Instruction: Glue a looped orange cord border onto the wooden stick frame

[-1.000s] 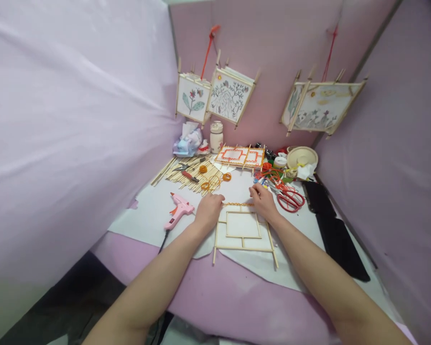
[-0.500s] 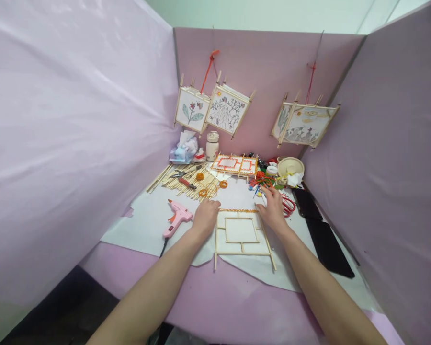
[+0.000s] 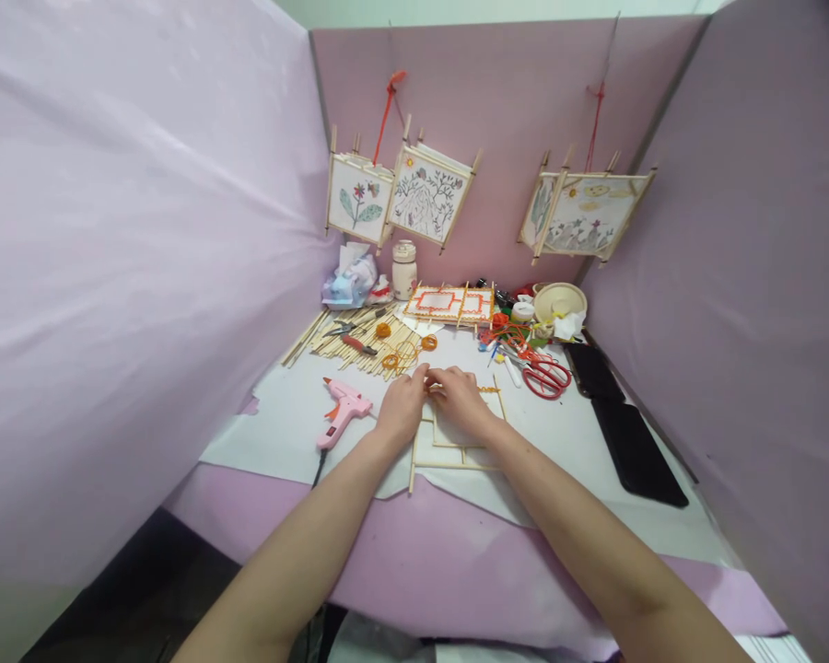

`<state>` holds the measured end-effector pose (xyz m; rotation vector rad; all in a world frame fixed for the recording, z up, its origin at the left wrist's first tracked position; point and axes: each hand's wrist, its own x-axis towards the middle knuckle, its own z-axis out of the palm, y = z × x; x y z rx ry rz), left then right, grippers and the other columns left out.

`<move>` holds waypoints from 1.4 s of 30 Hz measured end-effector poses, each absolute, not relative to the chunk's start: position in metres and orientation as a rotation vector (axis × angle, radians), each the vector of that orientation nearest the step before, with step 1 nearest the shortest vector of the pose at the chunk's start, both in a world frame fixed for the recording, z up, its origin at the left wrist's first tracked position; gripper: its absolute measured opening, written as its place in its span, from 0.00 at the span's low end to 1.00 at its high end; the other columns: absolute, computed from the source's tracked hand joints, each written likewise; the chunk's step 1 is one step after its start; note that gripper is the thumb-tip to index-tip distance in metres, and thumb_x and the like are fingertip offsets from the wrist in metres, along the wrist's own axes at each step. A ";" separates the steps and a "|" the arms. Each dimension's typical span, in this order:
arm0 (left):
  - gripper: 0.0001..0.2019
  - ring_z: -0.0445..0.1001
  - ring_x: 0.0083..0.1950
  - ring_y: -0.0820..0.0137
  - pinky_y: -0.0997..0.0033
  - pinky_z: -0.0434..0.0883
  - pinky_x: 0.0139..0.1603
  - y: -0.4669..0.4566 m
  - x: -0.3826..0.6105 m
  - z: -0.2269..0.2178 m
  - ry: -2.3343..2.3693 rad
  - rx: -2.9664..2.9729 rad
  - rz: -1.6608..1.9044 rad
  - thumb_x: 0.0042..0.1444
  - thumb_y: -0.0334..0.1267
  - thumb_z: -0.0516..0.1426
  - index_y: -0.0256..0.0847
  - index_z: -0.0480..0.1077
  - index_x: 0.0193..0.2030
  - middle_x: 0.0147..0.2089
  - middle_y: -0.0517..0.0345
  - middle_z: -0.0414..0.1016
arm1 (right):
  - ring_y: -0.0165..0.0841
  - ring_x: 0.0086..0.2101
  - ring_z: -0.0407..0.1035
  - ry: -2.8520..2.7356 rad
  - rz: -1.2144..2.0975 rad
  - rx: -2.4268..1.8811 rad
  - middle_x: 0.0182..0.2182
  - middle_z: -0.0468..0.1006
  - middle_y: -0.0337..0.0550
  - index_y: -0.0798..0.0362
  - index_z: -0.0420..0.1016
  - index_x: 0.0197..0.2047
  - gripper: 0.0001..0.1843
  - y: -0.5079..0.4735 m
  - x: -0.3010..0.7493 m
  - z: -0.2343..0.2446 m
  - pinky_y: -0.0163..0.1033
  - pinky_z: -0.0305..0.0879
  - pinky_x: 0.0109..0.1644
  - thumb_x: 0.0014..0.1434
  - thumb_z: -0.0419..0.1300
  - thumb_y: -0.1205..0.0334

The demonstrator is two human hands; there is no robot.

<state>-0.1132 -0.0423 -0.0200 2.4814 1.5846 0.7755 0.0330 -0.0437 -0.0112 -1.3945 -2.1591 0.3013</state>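
A frame of thin wooden sticks [image 3: 456, 456] lies flat on white paper [image 3: 276, 419] in front of me, with an orange cord [image 3: 489, 389] running along its far bar. My left hand [image 3: 402, 405] rests at the frame's far left corner, fingers curled and pinched at the cord's left end. My right hand [image 3: 460, 399] lies over the frame's upper middle, right beside the left hand, fingertips pressed down on the cord. The two hands nearly touch.
A pink glue gun [image 3: 342, 410] lies left of my hands. Beyond are loose wooden sticks [image 3: 349, 336], pliers [image 3: 356, 343], orange cord rings [image 3: 391, 361], red scissors [image 3: 545, 376], a bowl [image 3: 559, 299], a jar [image 3: 404, 269], a finished frame [image 3: 449, 304]. Paper lanterns [image 3: 425, 195] hang on the pink wall. Black pads [image 3: 628, 437] lie right.
My right hand has slid left along the cord from the frame's right corner to meet the left hand. The left hand has stayed at the left corner. The camera shifted slightly.
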 end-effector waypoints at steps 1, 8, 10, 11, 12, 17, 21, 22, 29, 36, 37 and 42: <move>0.21 0.73 0.48 0.60 0.63 0.68 0.48 -0.042 -0.113 -0.020 1.584 2.488 0.767 0.63 0.28 0.48 0.35 0.58 0.64 0.44 0.46 0.76 | 0.37 0.47 0.66 -2.162 0.294 -1.410 0.43 0.80 0.42 0.49 0.72 0.48 0.14 -0.044 0.034 -0.011 0.41 0.51 0.47 0.59 0.57 0.70; 0.20 0.70 0.49 0.59 0.61 0.65 0.51 -0.043 -0.111 -0.016 1.698 2.553 0.702 0.63 0.29 0.49 0.37 0.61 0.62 0.46 0.47 0.76 | 0.36 0.44 0.67 -2.041 0.305 -1.471 0.39 0.81 0.42 0.49 0.75 0.48 0.14 -0.047 0.041 -0.011 0.42 0.51 0.47 0.60 0.55 0.68; 0.18 0.67 0.53 0.58 0.60 0.64 0.53 -0.045 -0.112 -0.013 1.789 2.564 0.759 0.63 0.29 0.50 0.38 0.64 0.60 0.50 0.46 0.74 | 0.37 0.45 0.68 -1.999 0.311 -1.472 0.41 0.81 0.41 0.48 0.77 0.44 0.13 -0.046 0.043 -0.013 0.42 0.52 0.47 0.60 0.55 0.68; 0.18 0.66 0.55 0.58 0.60 0.63 0.54 -0.046 -0.112 -0.012 1.848 2.554 0.788 0.63 0.30 0.51 0.38 0.65 0.59 0.52 0.46 0.72 | 0.37 0.45 0.68 -1.984 0.319 -1.474 0.41 0.81 0.40 0.48 0.78 0.42 0.12 -0.046 0.043 -0.013 0.42 0.52 0.48 0.59 0.55 0.68; 0.17 0.64 0.57 0.57 0.59 0.62 0.55 -0.047 -0.112 -0.011 1.915 2.529 0.808 0.62 0.30 0.52 0.39 0.66 0.58 0.54 0.46 0.70 | 0.37 0.45 0.68 -1.971 0.332 -1.479 0.40 0.81 0.39 0.48 0.78 0.40 0.12 -0.045 0.044 -0.014 0.42 0.53 0.48 0.59 0.55 0.67; 0.12 0.63 0.55 0.56 0.59 0.64 0.52 -0.046 -0.115 -0.011 2.133 2.396 0.780 0.62 0.37 0.54 0.38 0.69 0.51 0.51 0.44 0.69 | 0.34 0.41 0.70 -1.867 0.422 -1.567 0.36 0.82 0.38 0.49 0.78 0.35 0.10 -0.039 0.044 -0.010 0.39 0.56 0.45 0.58 0.55 0.62; 0.11 0.66 0.52 0.54 0.58 0.64 0.50 -0.046 -0.113 -0.015 2.100 2.442 0.630 0.63 0.43 0.54 0.38 0.72 0.39 0.45 0.44 0.71 | 0.36 0.40 0.71 -1.767 0.414 -1.737 0.35 0.82 0.40 0.50 0.78 0.33 0.10 -0.034 0.047 -0.004 0.40 0.56 0.46 0.57 0.55 0.59; 0.12 0.66 0.52 0.53 0.57 0.64 0.50 -0.047 -0.112 -0.016 2.094 2.451 0.604 0.63 0.44 0.54 0.38 0.72 0.38 0.44 0.44 0.71 | 0.36 0.40 0.71 -1.744 0.405 -1.783 0.36 0.81 0.41 0.50 0.78 0.33 0.10 -0.032 0.048 -0.003 0.41 0.56 0.47 0.57 0.55 0.58; 0.15 0.65 0.53 0.53 0.57 0.64 0.50 -0.054 -0.107 -0.012 2.129 2.440 0.640 0.61 0.47 0.56 0.36 0.70 0.45 0.47 0.43 0.71 | 0.39 0.43 0.70 -1.702 0.332 -1.908 0.37 0.81 0.44 0.50 0.79 0.35 0.12 -0.021 0.054 -0.007 0.45 0.55 0.50 0.57 0.54 0.59; 0.12 0.66 0.52 0.52 0.56 0.66 0.49 -0.053 -0.105 -0.015 2.060 2.509 0.397 0.61 0.38 0.52 0.36 0.75 0.39 0.44 0.42 0.70 | 0.39 0.41 0.71 -1.818 0.236 -1.890 0.36 0.82 0.46 0.51 0.80 0.35 0.12 -0.021 0.057 -0.010 0.43 0.57 0.47 0.56 0.54 0.60; 0.12 0.66 0.52 0.52 0.56 0.66 0.49 -0.053 -0.105 -0.015 2.044 2.517 0.385 0.61 0.37 0.51 0.36 0.75 0.40 0.44 0.42 0.70 | 0.38 0.39 0.71 -1.835 0.252 -1.872 0.36 0.81 0.46 0.51 0.79 0.34 0.12 -0.021 0.058 -0.010 0.41 0.58 0.45 0.56 0.54 0.60; 0.13 0.65 0.51 0.53 0.56 0.65 0.48 -0.065 -0.103 -0.013 1.955 2.567 0.230 0.62 0.37 0.50 0.36 0.75 0.41 0.44 0.42 0.70 | 0.33 0.32 0.70 -1.880 0.360 -1.812 0.31 0.81 0.44 0.52 0.79 0.32 0.11 -0.027 0.069 -0.010 0.35 0.58 0.36 0.55 0.55 0.62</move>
